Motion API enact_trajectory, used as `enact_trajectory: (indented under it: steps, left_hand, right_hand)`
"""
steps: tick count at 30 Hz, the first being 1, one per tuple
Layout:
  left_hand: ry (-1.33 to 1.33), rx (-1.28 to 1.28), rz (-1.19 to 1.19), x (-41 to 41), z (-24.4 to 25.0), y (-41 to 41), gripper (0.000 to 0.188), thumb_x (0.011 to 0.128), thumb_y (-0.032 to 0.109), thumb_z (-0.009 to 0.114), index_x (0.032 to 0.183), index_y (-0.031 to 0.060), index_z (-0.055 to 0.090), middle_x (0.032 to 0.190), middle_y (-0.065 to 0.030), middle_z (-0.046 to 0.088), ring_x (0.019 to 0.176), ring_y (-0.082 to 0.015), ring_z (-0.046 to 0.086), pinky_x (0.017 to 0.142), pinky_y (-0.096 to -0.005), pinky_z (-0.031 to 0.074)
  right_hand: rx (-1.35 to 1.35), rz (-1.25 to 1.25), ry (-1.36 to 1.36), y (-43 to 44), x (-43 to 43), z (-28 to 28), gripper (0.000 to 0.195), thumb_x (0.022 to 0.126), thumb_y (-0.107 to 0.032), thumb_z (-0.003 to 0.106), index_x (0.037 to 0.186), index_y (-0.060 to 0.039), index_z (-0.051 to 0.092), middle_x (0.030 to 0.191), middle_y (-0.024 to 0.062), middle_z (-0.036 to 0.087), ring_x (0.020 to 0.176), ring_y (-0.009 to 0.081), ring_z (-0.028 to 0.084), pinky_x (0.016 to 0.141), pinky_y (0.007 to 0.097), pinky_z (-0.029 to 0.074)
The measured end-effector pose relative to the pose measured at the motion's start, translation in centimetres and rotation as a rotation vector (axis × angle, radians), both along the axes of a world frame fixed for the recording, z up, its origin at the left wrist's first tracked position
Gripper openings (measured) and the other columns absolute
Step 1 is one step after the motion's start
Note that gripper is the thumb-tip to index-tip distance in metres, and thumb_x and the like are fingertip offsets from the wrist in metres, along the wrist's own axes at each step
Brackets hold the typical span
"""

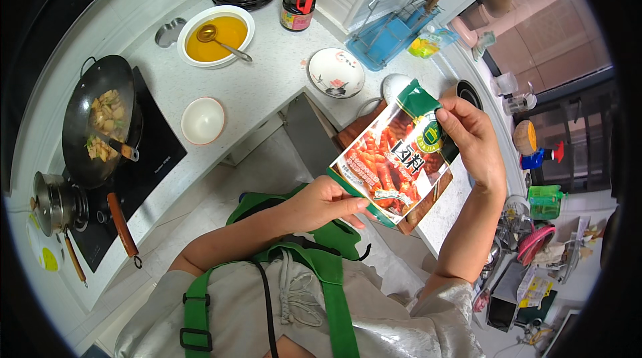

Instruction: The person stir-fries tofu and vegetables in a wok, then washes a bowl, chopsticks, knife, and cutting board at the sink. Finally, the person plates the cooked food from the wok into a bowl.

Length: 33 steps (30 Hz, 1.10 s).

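Note:
A green, white and red printed seasoning packet (396,157) is held up before me, tilted, its front bearing writing and a picture of food. My left hand (326,205) pinches its lower left edge between thumb and fingers. With thumb and fingers, my right hand (469,134) grips the upper right edge. Behind the packet, partly hidden, a wooden cutting board (429,205) lies on the counter. A white plate with a floral print (336,73) rests beyond the packet to the left. Whether the packet is sealed I cannot tell.
At left, a wok (75,122) with food and a spatula stands on the black cooktop (160,149), by a steel pot (50,202). The counter holds an empty bowl (202,120), a dish of yellow liquid (220,39) with a ladle, a sauce bottle (299,1) and a blue rack (386,39).

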State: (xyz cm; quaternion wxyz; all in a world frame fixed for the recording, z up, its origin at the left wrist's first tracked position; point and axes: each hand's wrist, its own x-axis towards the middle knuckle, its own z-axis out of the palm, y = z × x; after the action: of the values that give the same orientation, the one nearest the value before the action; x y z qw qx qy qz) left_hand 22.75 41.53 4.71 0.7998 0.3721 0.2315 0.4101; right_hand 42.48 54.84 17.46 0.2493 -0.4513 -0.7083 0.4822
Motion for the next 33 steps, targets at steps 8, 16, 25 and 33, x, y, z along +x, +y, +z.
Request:
enact_trajectory:
  steps: [8, 16, 25, 33]
  left_hand:
    - [-0.007, -0.067, 0.036, -0.6, -0.4, 0.6, 0.031, 0.094, 0.014, 0.050, 0.123, 0.0014, 0.048, 0.113, -0.0085, 0.058, 0.097, -0.0161, 0.060, 0.076, -0.0302, 0.055]
    - [-0.071, -0.151, 0.186, -0.4, -1.3, 0.8, 0.035, 0.094, 0.017, 0.052, 0.126, 0.0058, 0.043, 0.110, -0.0064, 0.056, 0.090, -0.0127, 0.058, 0.074, -0.0308, 0.055]
    - [-0.071, -0.121, 0.210, -0.6, -1.7, 0.8, 0.029, 0.094, 0.017, 0.051, 0.120, 0.0043, 0.050, 0.114, -0.0056, 0.055, 0.090, -0.0158, 0.059, 0.072, -0.0307, 0.055]
    - [-0.088, -0.108, 0.244, -0.9, -1.7, 0.7, 0.026, 0.095, 0.016, 0.050, 0.118, 0.0047, 0.051, 0.114, -0.0055, 0.055, 0.090, -0.0149, 0.058, 0.071, -0.0302, 0.054]
  right_hand:
    - [0.017, -0.017, 0.033, 0.1, -0.1, -0.2, 0.023, 0.088, -0.009, 0.061, 0.106, 0.0051, 0.062, 0.088, 0.0034, 0.067, 0.078, 0.0052, 0.058, 0.071, 0.0201, 0.048]
    - [0.000, -0.022, 0.048, 0.3, -0.4, -0.3, 0.020, 0.088, -0.010, 0.061, 0.103, 0.0036, 0.063, 0.084, 0.0033, 0.067, 0.074, 0.0047, 0.059, 0.067, 0.0193, 0.048]
    - [0.090, -0.057, 0.048, 0.0, -0.5, -0.3, 0.021, 0.088, -0.013, 0.062, 0.103, 0.0016, 0.064, 0.087, 0.0023, 0.066, 0.077, 0.0054, 0.058, 0.069, 0.0198, 0.047]
    - [0.257, -0.225, 0.156, 1.8, 1.4, -1.6, 0.023, 0.090, -0.018, 0.060, 0.107, -0.0050, 0.065, 0.087, 0.0010, 0.063, 0.074, 0.0070, 0.051, 0.070, 0.0206, 0.042]
